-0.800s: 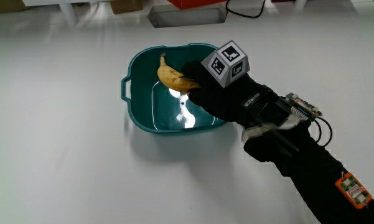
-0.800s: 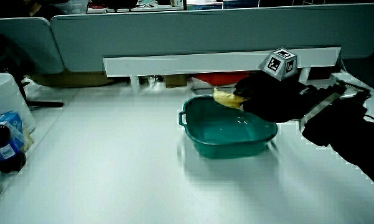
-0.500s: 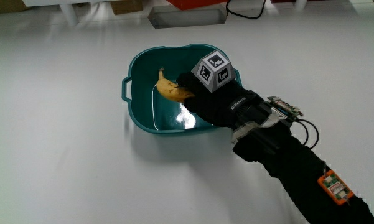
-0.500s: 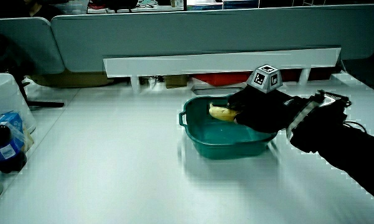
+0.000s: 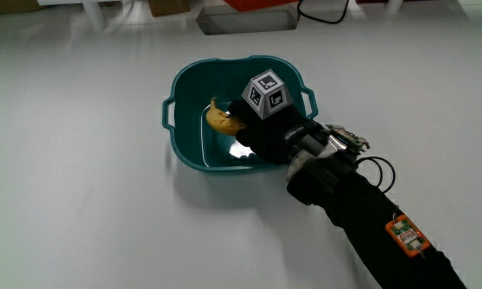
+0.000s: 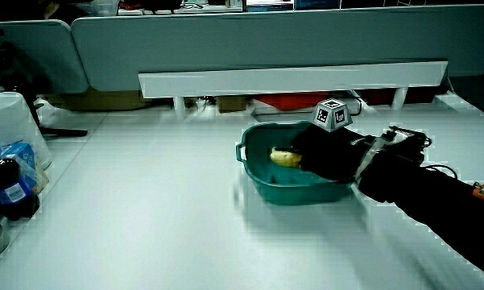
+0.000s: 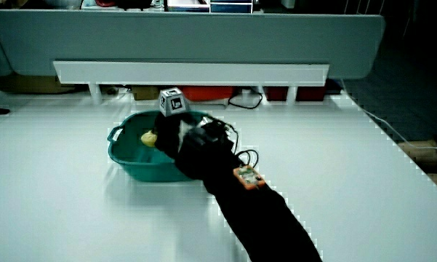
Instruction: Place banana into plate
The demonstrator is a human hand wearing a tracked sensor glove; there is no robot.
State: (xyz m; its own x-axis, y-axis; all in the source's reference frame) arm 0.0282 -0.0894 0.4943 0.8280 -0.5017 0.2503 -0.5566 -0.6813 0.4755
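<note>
A deep teal plastic plate (image 5: 180,136), basin-shaped with small side handles, sits on a smooth white table (image 5: 80,201). The black-gloved hand (image 5: 265,128) reaches down inside the plate, fingers closed around one end of a curved yellow banana (image 5: 219,120). Bottles (image 6: 8,193) stand at the table's edge, well apart from the plate.

The hand (image 5: 261,124) reaches low and palm-down, its fingers curled in a grasp, the forearm (image 5: 361,217) stretched out after it, toward the person.
</note>
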